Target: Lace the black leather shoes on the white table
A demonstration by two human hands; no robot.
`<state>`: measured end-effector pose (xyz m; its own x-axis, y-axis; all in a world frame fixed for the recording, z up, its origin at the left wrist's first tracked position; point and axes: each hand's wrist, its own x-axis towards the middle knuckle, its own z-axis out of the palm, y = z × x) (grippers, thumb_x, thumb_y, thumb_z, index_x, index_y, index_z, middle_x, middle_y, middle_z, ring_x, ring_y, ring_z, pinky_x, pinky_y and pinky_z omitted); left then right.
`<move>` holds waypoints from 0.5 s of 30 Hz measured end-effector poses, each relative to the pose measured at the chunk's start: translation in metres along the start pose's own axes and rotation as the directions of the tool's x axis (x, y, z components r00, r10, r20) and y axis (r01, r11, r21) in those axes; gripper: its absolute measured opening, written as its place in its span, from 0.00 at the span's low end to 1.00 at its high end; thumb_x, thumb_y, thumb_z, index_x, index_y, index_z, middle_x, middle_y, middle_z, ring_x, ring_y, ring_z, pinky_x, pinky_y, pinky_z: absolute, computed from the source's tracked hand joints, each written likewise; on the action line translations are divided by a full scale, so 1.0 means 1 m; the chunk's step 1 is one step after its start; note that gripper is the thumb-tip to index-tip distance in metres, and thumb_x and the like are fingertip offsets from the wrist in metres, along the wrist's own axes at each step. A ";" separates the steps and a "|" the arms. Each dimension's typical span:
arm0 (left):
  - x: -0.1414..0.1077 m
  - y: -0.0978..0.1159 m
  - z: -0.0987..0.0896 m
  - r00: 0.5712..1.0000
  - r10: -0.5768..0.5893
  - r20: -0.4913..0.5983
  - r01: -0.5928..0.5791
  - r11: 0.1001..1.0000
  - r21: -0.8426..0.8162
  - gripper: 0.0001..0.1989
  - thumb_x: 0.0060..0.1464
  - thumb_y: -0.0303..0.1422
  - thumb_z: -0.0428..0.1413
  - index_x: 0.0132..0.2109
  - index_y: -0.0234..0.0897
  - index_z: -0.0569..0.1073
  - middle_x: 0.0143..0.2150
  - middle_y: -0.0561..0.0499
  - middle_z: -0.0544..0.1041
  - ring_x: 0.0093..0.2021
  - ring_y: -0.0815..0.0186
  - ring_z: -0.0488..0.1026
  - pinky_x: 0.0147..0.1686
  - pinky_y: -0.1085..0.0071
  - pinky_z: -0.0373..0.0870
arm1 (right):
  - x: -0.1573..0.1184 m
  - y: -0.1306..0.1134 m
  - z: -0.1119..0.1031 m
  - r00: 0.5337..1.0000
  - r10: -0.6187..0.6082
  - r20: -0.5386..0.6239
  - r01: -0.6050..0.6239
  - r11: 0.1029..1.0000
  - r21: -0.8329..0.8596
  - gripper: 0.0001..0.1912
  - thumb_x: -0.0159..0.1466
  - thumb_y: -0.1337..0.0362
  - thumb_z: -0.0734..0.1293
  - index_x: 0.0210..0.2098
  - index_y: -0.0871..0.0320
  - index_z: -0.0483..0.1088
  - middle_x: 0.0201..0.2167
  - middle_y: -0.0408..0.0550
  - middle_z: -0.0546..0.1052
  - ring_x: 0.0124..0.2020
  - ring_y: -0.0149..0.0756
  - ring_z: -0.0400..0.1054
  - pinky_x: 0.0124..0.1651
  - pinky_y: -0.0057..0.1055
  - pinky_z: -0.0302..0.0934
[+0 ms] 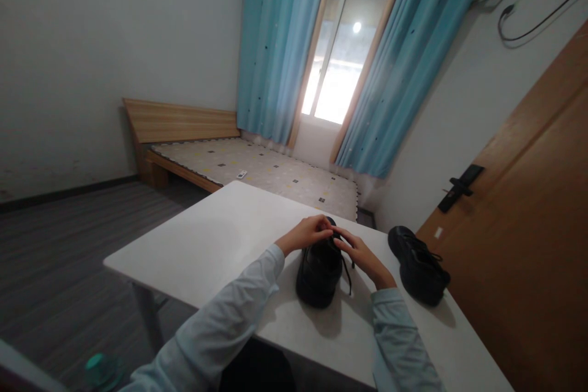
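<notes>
Our left hand (315, 231) and right hand (356, 249) sit together at the top of the black lace-up shoe (318, 275), near on the desk (197, 251); we cannot tell whether either grips. Uneven pressure could tip it.

I could read no text, brand, number or sign. The small white rectangular label (438, 233) on the brown wooden door (519, 196) was too small for me to make out. So was any marking on the slim white oblong object (242, 174) on the pale patterned mattress. I read no lettering on the black laced shoe (320, 275) before me.
</notes>
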<state>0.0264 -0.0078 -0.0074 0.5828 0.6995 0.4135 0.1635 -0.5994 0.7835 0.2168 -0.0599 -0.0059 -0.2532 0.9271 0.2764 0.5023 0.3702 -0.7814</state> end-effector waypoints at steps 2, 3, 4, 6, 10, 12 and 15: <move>0.000 -0.002 0.000 1.000 0.009 0.024 -0.008 0.999 -0.037 0.09 0.49 0.31 0.56 0.39 0.33 0.69 0.30 0.54 0.70 0.29 0.72 0.65 0.29 0.77 0.60 | 0.000 0.000 0.000 1.000 0.001 -0.011 0.000 1.000 0.010 0.23 0.58 0.52 0.66 0.51 0.51 0.69 0.54 0.47 0.71 0.58 0.44 0.61 0.63 0.47 0.48; 0.001 -0.002 0.001 0.999 0.011 0.033 -0.008 0.997 -0.072 0.09 0.48 0.29 0.57 0.39 0.32 0.69 0.30 0.55 0.70 0.28 0.73 0.64 0.28 0.77 0.59 | 0.000 0.001 0.000 1.000 -0.001 -0.012 0.001 1.000 0.015 0.23 0.57 0.52 0.66 0.51 0.52 0.69 0.54 0.47 0.71 0.57 0.44 0.61 0.62 0.47 0.48; 0.001 -0.003 0.001 0.999 0.008 0.037 -0.004 0.994 -0.113 0.10 0.47 0.28 0.57 0.39 0.32 0.68 0.29 0.55 0.69 0.28 0.73 0.63 0.28 0.77 0.59 | 0.000 0.001 0.000 1.000 -0.002 -0.014 0.002 1.000 0.019 0.23 0.57 0.52 0.67 0.51 0.52 0.69 0.54 0.47 0.71 0.57 0.44 0.62 0.62 0.47 0.49; 0.001 -0.003 0.002 0.999 -0.004 0.032 0.010 0.981 -0.193 0.10 0.47 0.27 0.57 0.38 0.32 0.66 0.29 0.55 0.68 0.28 0.74 0.63 0.28 0.78 0.59 | 0.000 0.001 0.001 1.000 0.000 -0.014 0.000 1.000 0.022 0.23 0.57 0.53 0.67 0.51 0.52 0.70 0.53 0.47 0.72 0.57 0.44 0.62 0.62 0.47 0.49; 0.001 -0.002 0.000 1.000 -0.009 0.020 0.014 0.970 -0.241 0.10 0.47 0.27 0.57 0.37 0.32 0.65 0.30 0.55 0.68 0.29 0.74 0.64 0.29 0.77 0.60 | 0.000 0.000 0.001 1.000 0.013 -0.022 -0.013 1.000 0.026 0.23 0.57 0.53 0.67 0.50 0.52 0.70 0.53 0.47 0.72 0.57 0.44 0.62 0.62 0.46 0.48; 0.001 -0.002 -0.002 0.999 0.012 0.037 -0.004 0.975 -0.223 0.10 0.47 0.27 0.57 0.38 0.32 0.66 0.31 0.54 0.68 0.30 0.73 0.64 0.30 0.77 0.61 | 0.000 0.001 0.001 1.000 0.014 -0.023 -0.013 1.000 0.026 0.23 0.57 0.53 0.67 0.50 0.52 0.70 0.53 0.47 0.72 0.57 0.44 0.62 0.62 0.47 0.48; 0.000 -0.002 -0.004 0.994 0.065 0.082 -0.048 0.978 -0.202 0.10 0.47 0.28 0.57 0.39 0.32 0.68 0.32 0.53 0.69 0.33 0.71 0.65 0.32 0.76 0.61 | 0.000 0.002 0.000 1.000 0.014 -0.027 -0.013 0.999 0.030 0.23 0.57 0.52 0.67 0.50 0.52 0.70 0.52 0.48 0.73 0.56 0.45 0.63 0.62 0.48 0.49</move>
<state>0.0229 -0.0053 -0.0071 0.6556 0.6246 0.4244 -0.0284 -0.5412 0.8404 0.2177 -0.0593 -0.0074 -0.2240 0.9334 0.2803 0.4810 0.3560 -0.8012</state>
